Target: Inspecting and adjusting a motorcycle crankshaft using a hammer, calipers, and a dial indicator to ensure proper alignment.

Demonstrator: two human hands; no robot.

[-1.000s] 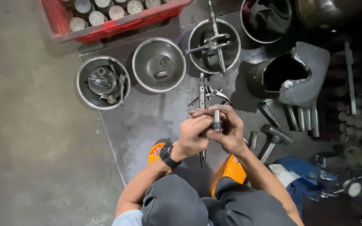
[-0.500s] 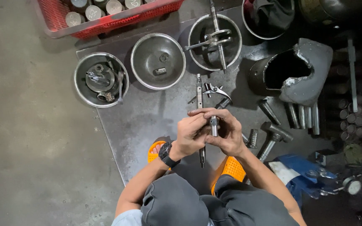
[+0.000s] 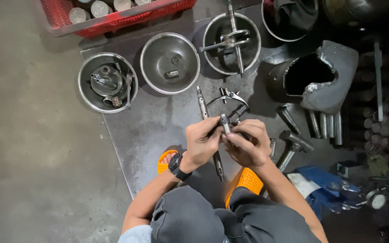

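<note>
I am gripping a small metal part (image 3: pixel 224 122) with both hands, left hand (image 3: pixel 202 143) and right hand (image 3: pixel 247 143), above a long shaft (image 3: pixel 209 130); steel bowls (image 3: pixel 169 63) are sitting beyond it.

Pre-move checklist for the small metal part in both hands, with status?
1. Both hands on the part: left hand and right hand pinch the small metal part. Ok.
2. Part end visible: its top shows above the fingers. Ok.
3. How the part sits lower down: hidden by fingers. Cannot tell.
4. Long shaft passes under the left hand, close to the work. Not ok.
5. Middle bowl has room: one small piece inside. Ok.
6. Hammer lies beside the right hand, apart. Ok.
</note>
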